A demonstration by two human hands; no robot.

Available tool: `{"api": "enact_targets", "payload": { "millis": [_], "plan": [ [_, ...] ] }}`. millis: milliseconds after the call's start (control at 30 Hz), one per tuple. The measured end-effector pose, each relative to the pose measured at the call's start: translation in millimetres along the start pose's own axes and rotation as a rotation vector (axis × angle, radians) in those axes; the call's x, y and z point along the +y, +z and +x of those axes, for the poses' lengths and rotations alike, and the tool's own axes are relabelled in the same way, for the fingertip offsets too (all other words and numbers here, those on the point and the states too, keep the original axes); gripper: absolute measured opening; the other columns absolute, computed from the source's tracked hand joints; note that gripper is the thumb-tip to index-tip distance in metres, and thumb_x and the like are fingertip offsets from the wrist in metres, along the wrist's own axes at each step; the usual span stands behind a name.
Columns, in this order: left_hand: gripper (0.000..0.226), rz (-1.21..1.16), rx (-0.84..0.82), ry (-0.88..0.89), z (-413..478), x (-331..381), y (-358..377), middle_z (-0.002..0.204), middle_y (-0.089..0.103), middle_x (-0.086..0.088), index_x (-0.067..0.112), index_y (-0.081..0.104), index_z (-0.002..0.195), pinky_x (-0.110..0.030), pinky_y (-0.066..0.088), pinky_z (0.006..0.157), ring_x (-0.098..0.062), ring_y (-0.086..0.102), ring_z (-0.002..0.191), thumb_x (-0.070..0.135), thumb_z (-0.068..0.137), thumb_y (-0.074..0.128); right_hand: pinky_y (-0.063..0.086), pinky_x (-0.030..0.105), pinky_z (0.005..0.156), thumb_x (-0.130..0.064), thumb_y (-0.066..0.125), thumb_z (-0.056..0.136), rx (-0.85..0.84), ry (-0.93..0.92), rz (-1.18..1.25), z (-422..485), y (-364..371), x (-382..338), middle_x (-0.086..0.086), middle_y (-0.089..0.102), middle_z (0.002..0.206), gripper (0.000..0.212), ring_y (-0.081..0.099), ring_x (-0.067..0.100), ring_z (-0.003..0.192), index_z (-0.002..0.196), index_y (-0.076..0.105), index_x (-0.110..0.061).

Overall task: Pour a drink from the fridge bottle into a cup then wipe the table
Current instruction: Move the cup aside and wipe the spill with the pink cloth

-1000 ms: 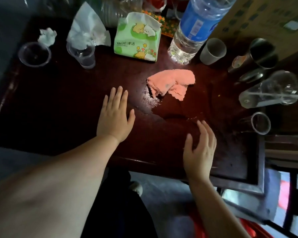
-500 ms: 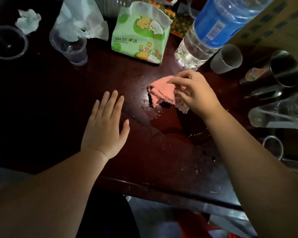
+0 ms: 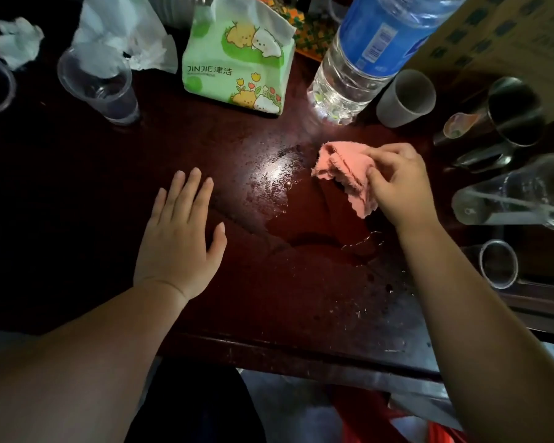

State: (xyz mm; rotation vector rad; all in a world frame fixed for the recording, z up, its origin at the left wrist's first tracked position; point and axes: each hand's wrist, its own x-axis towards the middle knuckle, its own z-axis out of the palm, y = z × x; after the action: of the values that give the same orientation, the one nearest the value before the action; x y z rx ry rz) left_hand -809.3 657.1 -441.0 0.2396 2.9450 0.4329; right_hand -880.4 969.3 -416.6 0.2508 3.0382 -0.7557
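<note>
My right hand (image 3: 397, 183) grips a crumpled pink cloth (image 3: 341, 169) and holds it on the dark red table (image 3: 269, 298), right of a shiny puddle (image 3: 275, 183). My left hand (image 3: 181, 238) lies flat on the table with fingers spread, left of the wet patch. A large clear water bottle (image 3: 359, 59) with a blue label stands at the back, just behind the cloth. A small grey paper cup (image 3: 405, 99) sits to the bottle's right. A clear plastic cup (image 3: 100, 86) stands at the back left.
A green tissue pack (image 3: 237, 59) stands behind the puddle. Crumpled tissues (image 3: 18, 41) lie at the back left. Metal cups (image 3: 509, 116), a tipped glass (image 3: 518, 196) and a small clear cup (image 3: 498, 263) crowd the right edge. A cardboard box (image 3: 509, 33) stands at the back right.
My right hand reached from the table's front edge to the pink cloth, closed on it and dragged it a little to the right. The left hand stayed flat.
</note>
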Motion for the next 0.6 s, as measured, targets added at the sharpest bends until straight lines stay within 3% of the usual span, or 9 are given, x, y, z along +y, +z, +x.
{"api": "enact_targets", "payload": {
  "millis": [200, 300, 433, 600],
  "plan": [
    [0.061, -0.012, 0.008, -0.01, -1.7, 1.1, -0.4, 0.158, 0.016, -0.009, 0.008, 0.025, 0.149, -0.041, 0.007, 0.119, -0.021, 0.006, 0.147, 0.033, 0.094, 0.039, 0.043, 0.047, 0.095, -0.025, 0.054, 0.087, 0.096, 0.18, 0.028, -23.9, 3.4, 4.2, -0.001, 0.053, 0.112, 0.033, 0.047, 0.021, 0.109, 0.117, 0.065, -0.03],
    [0.062, -0.019, 0.015, -0.006, -0.8, 1.7, -0.5, 0.158, 0.017, -0.009, 0.008, 0.026, 0.148, -0.041, 0.007, 0.119, -0.022, 0.007, 0.147, 0.032, 0.094, 0.04, 0.043, 0.04, 0.095, -0.024, 0.056, 0.088, 0.131, 0.253, 0.019, -38.5, 1.7, 5.4, 0.001, 0.052, 0.114, 0.034, 0.048, 0.022, 0.108, 0.121, 0.063, -0.029],
    [0.059, -0.021, 0.037, 0.0, -0.1, -0.1, 1.2, 0.157, 0.019, -0.011, 0.007, 0.027, 0.147, -0.042, 0.009, 0.119, -0.025, 0.01, 0.146, 0.031, 0.096, 0.039, 0.037, 0.026, 0.081, -0.026, 0.057, 0.089, 0.172, 0.322, -0.012, -56.0, 2.2, 3.5, 0.002, 0.05, 0.114, 0.036, 0.046, 0.021, 0.109, 0.124, 0.06, -0.028],
    [0.065, -0.021, 0.049, 0.005, 0.9, -0.2, 1.9, 0.156, 0.022, -0.013, 0.006, 0.03, 0.147, -0.042, 0.009, 0.119, -0.026, 0.012, 0.146, 0.039, 0.09, 0.029, 0.038, 0.027, 0.077, -0.031, 0.056, 0.089, 0.276, 0.435, -0.047, -76.6, 12.5, -4.4, 0.001, 0.048, 0.113, 0.037, 0.046, 0.019, 0.107, 0.127, 0.058, -0.028]
  ]
}}
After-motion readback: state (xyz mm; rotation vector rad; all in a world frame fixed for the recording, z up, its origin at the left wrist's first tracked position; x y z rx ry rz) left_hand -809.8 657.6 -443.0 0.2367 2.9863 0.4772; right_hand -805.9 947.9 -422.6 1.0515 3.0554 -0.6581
